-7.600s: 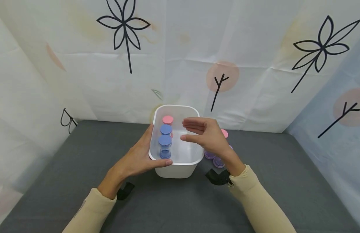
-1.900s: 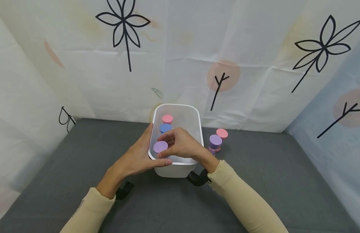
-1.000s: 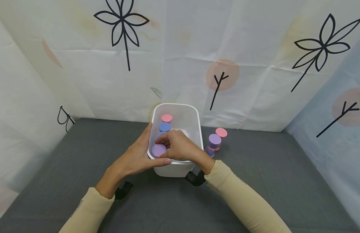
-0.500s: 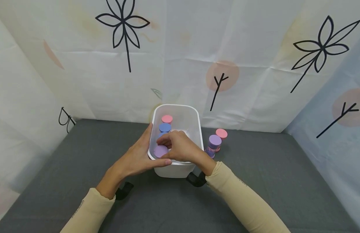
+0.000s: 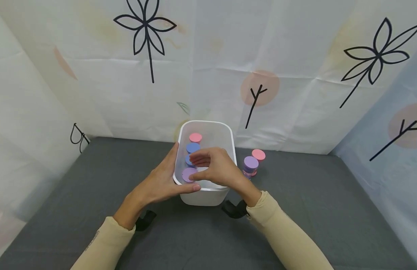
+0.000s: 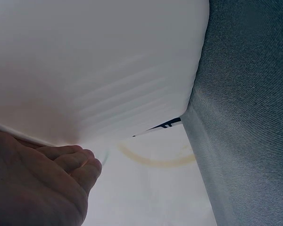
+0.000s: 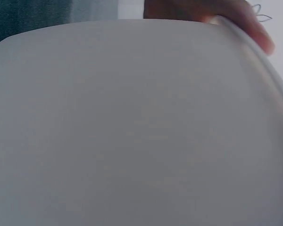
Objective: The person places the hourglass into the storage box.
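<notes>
My left hand (image 5: 161,174) holds the white bin (image 5: 208,197) at its near left corner. Its thumb lies over the front rim, and its fingers (image 6: 68,157) go along the outer wall. Over the bin, my right hand (image 5: 218,167) has its thumb and fingers apart. That thumb overlaps the round top of a small purple-capped cylinder (image 5: 188,174), which stands upright inside. Behind this, along the left wall, come two blue-capped cylinders (image 5: 193,147) and a pink-capped one (image 5: 195,137). Their bodies are mostly hidden. The right wrist view shows mainly the white bin wall (image 7: 141,122).
Just right of the bin, a purple-capped cylinder (image 5: 251,162) and a pink-capped cylinder (image 5: 258,154) stand on the grey tabletop (image 5: 313,202). White patterned cloth (image 5: 211,56) rises behind the table and at both sides.
Purple-capped cylinders beside the bin have dwindled, and one now stands in the bin's near left corner. My right hand has just let go of it, moving slightly right. The left hand keeps its place.
</notes>
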Demonstrator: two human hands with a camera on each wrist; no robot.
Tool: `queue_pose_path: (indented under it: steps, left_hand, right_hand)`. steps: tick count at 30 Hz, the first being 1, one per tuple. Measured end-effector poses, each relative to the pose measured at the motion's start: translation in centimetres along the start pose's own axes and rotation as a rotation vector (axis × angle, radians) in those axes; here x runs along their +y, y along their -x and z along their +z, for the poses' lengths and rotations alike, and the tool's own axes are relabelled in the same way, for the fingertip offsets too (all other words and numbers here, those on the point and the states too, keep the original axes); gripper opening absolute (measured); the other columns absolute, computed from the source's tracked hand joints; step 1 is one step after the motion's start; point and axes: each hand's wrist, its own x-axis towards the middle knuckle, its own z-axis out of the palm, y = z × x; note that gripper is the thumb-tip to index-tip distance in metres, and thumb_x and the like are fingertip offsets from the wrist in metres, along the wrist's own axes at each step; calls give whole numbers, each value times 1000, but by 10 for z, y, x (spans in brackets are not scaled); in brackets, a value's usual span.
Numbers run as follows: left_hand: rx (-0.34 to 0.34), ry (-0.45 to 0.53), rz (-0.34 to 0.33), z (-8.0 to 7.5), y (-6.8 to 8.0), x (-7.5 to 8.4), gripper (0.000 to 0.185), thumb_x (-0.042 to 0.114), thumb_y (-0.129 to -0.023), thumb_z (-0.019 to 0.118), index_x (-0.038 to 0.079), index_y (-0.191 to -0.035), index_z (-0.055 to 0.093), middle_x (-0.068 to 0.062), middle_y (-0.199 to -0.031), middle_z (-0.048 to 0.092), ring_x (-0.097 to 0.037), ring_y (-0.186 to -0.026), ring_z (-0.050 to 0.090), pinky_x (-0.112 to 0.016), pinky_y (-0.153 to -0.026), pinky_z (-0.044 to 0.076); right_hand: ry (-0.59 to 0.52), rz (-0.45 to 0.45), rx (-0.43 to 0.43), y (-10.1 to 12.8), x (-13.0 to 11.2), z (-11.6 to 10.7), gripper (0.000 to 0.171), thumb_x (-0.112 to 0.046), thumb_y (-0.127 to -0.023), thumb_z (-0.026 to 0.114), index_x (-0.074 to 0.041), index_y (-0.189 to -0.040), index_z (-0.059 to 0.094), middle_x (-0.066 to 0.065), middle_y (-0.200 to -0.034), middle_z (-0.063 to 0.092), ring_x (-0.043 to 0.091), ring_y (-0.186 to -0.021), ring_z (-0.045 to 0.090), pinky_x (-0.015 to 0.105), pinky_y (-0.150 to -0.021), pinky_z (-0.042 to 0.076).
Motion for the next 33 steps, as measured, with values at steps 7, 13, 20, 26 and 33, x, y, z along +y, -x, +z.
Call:
queue_pose_path:
  steps: [7, 13, 20, 26, 33]
  left_hand:
    - [-6, 33, -1, 1, -1, 0, 120, 53, -76, 86, 40, -160, 3, -1, -155, 33, -19, -127, 50, -48, -98, 49]
    - [-6, 34, -6, 2, -3, -1, 120, 54, -75, 87, 41, -160, 4, -1, -154, 34, -19, -128, 49, -53, -100, 46]
    - [1, 48, -10, 2, -3, 3, 121, 48, -73, 90, 38, -160, 6, -2, -155, 34, -21, -130, 47, -54, -103, 44]
    - [-7, 85, -14, -5, 0, 27, 118, 31, -76, 90, 25, -162, 10, -7, -154, 34, -33, -132, 46, -59, -104, 41]
    - [-14, 45, 9, -5, 1, 22, 120, 36, -76, 90, 27, -162, 6, -7, -155, 33, -29, -132, 45, -55, -103, 41]
  right_hand:
    - [-104, -21, 69, 14, 1, -12, 51, -5, -77, 88, 8, -122, 68, 20, -116, 71, 29, -107, 70, 33, -94, 53]
    - [-200, -16, 162, 30, 5, -29, 49, -1, -78, 86, 6, -123, 68, 16, -119, 71, 25, -109, 70, 36, -94, 54]
    - [-325, 28, 279, 53, 14, -50, 55, 7, -79, 82, 10, -129, 62, 24, -125, 66, 26, -110, 69, 36, -93, 54]
    - [-394, 41, 338, 65, 26, -66, 54, 11, -80, 79, 14, -130, 59, 29, -124, 65, 23, -107, 71, 35, -90, 55]
    - [-388, 9, 428, 73, 43, -86, 53, 12, -82, 78, 17, -130, 57, 16, -117, 71, 17, -104, 71, 31, -89, 55]
